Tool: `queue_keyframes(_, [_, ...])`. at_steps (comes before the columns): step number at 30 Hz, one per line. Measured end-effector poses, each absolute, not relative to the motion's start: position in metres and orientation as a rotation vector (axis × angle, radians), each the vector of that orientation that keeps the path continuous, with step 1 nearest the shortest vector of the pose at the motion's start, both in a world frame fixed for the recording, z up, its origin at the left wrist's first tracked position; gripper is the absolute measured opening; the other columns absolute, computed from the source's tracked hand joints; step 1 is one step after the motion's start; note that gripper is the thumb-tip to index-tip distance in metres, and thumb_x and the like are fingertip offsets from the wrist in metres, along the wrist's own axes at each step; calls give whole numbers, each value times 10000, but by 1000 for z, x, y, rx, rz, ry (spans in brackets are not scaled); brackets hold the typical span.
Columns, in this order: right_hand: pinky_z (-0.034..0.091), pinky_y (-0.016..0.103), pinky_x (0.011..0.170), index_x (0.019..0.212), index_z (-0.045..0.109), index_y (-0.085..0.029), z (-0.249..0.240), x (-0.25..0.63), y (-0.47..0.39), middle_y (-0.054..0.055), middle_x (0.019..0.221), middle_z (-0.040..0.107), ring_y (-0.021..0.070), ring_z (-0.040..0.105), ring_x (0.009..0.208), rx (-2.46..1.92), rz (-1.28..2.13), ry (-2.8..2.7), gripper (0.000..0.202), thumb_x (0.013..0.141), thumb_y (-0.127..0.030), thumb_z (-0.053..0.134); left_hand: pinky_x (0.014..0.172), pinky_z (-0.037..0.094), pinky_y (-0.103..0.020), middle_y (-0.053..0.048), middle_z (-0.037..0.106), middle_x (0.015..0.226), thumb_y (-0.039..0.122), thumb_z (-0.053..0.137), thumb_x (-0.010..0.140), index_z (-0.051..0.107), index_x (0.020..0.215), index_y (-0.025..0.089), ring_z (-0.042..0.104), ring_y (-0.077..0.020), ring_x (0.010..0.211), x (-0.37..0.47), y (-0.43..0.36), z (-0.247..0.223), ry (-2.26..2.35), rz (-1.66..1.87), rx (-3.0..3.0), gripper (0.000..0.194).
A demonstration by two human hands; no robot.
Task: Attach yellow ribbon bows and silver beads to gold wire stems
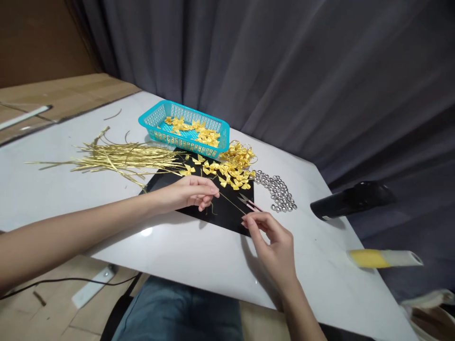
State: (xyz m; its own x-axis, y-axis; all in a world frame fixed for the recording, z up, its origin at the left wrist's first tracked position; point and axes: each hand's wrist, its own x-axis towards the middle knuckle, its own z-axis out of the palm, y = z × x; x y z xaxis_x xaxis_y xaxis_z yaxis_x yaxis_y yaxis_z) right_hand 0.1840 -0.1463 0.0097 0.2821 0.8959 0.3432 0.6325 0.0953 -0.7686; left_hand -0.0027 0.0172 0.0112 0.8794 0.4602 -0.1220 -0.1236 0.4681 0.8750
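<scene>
Between my hands a thin gold cord [232, 203] is stretched taut. My left hand [194, 192] pinches one end and my right hand [272, 237] pinches the other, both above a black mat [227, 219]. Small yellow ribbon bows [234, 175] lie scattered on the mat just beyond my fingers. A pair of small scissors [250, 203] with pink handles rests near my right hand. To the left spreads a bundle of long gold cords [121, 158]. Silver beads [279, 192] are heaped to the right of the mat.
Behind the mat stands a turquoise basket [185, 106] with several yellow bows inside. A pile of looped yellow ribbon [238, 154] sits beside it. On the white table's [302, 265] right lie a black cylindrical object [341, 201] and a yellow ribbon roll [369, 259]. A grey curtain [270, 61] hangs behind.
</scene>
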Motion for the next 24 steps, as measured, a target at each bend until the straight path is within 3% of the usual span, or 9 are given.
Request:
queue_keyframes(6, [536, 312, 768, 865, 652, -211, -11, 179, -191, 44, 853, 705, 192, 686, 806, -1727, 328, -1265, 92, 921, -247, 589, 443, 322, -174, 54, 375, 500, 222, 763, 732, 622, 636, 133, 364, -53, 469, -5, 14, 11, 289, 296, 918, 193])
queue_keyframes(12, [539, 318, 787, 858, 660, -205, -18, 180, -213, 53, 854, 713, 201, 691, 815, -1759, 294, -1145, 100, 915, -254, 595, 420, 256, -170, 68, 261, 489, 296, 780, 717, 610, 642, 134, 295, -48, 455, -6, 12, 11, 300, 293, 962, 247])
queue_keyframes(18, [537, 316, 788, 851, 649, -200, -21, 180, -219, 53, 841, 706, 195, 681, 822, -1775, 230, -1172, 120, 932, -238, 570, 473, 264, -158, 52, 250, 542, 255, 679, 813, 582, 679, 125, 302, -45, 504, -8, 14, 18, 296, 353, 962, 210])
queue_keyframes(24, [534, 295, 757, 841, 649, -192, -23, 180, -221, 49, 827, 704, 183, 675, 798, -1775, 179, -1171, 134, 931, -237, 561, 443, 330, -158, 59, 305, 492, 267, 721, 772, 599, 666, 125, 316, -58, 470, -5, 25, 8, 218, 389, 1021, 215])
